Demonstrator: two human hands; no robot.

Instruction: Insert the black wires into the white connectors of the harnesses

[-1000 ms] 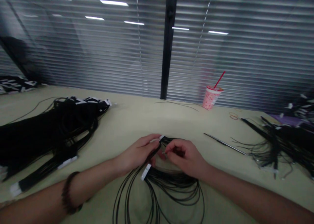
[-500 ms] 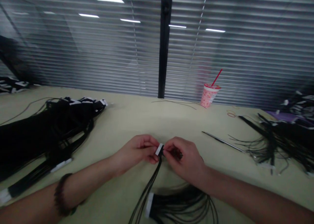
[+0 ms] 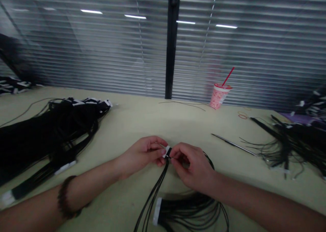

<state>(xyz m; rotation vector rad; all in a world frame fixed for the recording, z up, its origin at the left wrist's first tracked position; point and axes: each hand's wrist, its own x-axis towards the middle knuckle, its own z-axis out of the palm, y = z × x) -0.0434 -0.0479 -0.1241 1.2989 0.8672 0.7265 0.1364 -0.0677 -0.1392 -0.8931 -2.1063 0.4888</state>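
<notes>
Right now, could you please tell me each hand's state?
Left hand: closed, holding the white connector.
Right hand: closed in a pinch at the connector; what it grips cannot be told.

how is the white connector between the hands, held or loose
Held: the left hand pinches the white connector between thumb and fingers, black wires trailing below.

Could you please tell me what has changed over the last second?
The white connector in the left hand has shifted slightly toward the person and is now right at the fingertips of the right hand. The lower white connector has moved toward the person too. No clear release shows. The pink cup, thin metal tool and dark cable pile stayed put.
</notes>
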